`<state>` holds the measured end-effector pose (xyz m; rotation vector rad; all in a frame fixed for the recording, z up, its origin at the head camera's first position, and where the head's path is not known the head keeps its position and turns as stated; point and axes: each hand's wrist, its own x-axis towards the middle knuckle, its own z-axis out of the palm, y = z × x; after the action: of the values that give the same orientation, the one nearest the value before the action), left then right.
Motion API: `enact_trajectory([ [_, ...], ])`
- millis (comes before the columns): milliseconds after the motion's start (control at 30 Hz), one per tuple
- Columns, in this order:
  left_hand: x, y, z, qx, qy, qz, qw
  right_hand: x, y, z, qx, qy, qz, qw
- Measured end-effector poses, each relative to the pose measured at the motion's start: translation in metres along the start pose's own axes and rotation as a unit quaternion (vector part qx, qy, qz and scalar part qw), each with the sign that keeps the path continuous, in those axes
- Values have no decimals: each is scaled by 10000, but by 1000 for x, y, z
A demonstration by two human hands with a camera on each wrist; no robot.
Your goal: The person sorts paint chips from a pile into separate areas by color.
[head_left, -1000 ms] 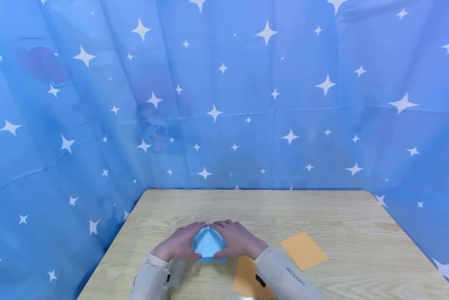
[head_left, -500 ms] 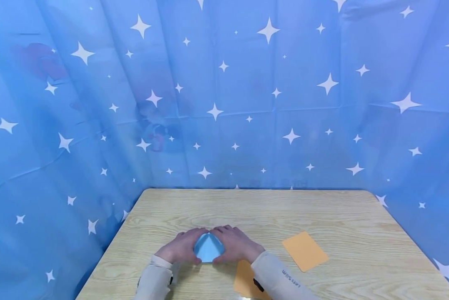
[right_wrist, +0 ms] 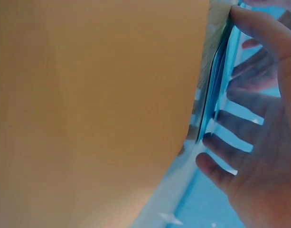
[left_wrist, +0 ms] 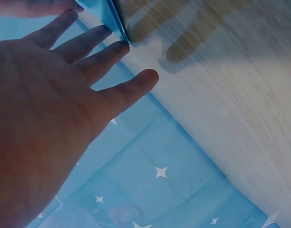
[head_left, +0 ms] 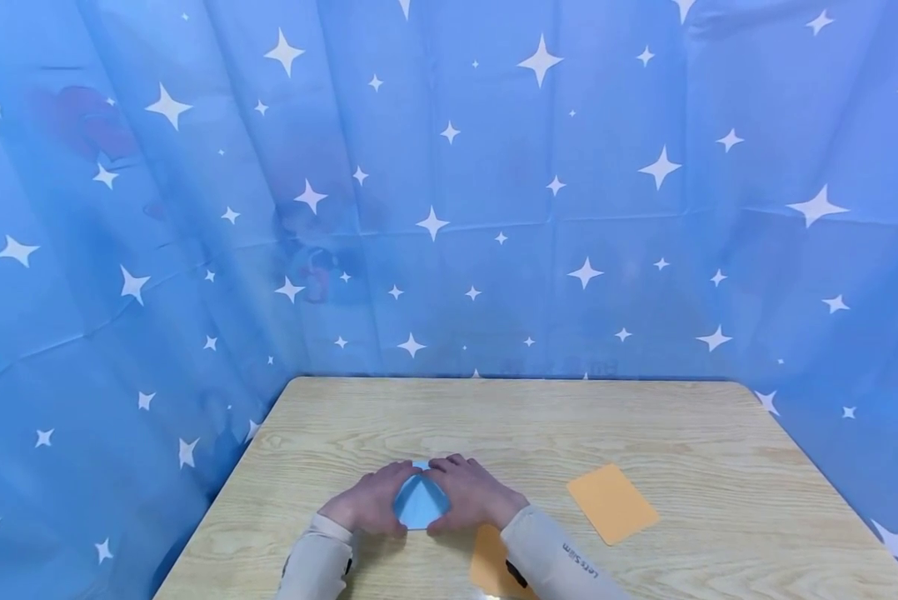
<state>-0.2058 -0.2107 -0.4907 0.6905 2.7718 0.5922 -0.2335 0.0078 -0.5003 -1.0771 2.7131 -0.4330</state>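
Observation:
In the head view, a sheet of light blue paper (head_left: 421,507), folded to a peak, is held between both hands near the table's front. My left hand (head_left: 377,500) holds its left side, thumb at the near edge and fingers at the far edge. The right hand (head_left: 475,497) holds the opposite side likewise, and the fingertips of both come close together at the peak. In the left wrist view the fingertips meet the edge of the blue paper (left_wrist: 105,16). Several layers of the blue paper (right_wrist: 219,80) show edge-on in the right wrist view, with the right thumb at its end.
An orange sheet (head_left: 612,504) lies flat on the wooden table (head_left: 569,425) to the right. Another orange sheet (head_left: 494,562) lies partly under the right forearm. A blue curtain with white stars (head_left: 456,208) surrounds the table's back and sides.
Both hands have come slightly nearer the body with the blue paper. The darker blue strip along its near edge no longer shows, and some blue now shows beyond the fingertips at the far side.

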Motion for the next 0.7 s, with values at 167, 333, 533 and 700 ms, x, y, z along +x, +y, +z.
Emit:
enact_trajectory([
  [167,-1,6,0,169,20,-173,9997,-7,0,-4,-58,176,21,9998],
  [333,2,23,-4,349,226,-109,9991,-30,11,-18,-21,506,199,9985],
  [533,4,49,-8,236,468,131,9985,-72,32,-40,-18,1056,540,9929],
  [700,7,67,-5,282,417,350,9981,-110,44,-51,-131,1456,916,9850],
])
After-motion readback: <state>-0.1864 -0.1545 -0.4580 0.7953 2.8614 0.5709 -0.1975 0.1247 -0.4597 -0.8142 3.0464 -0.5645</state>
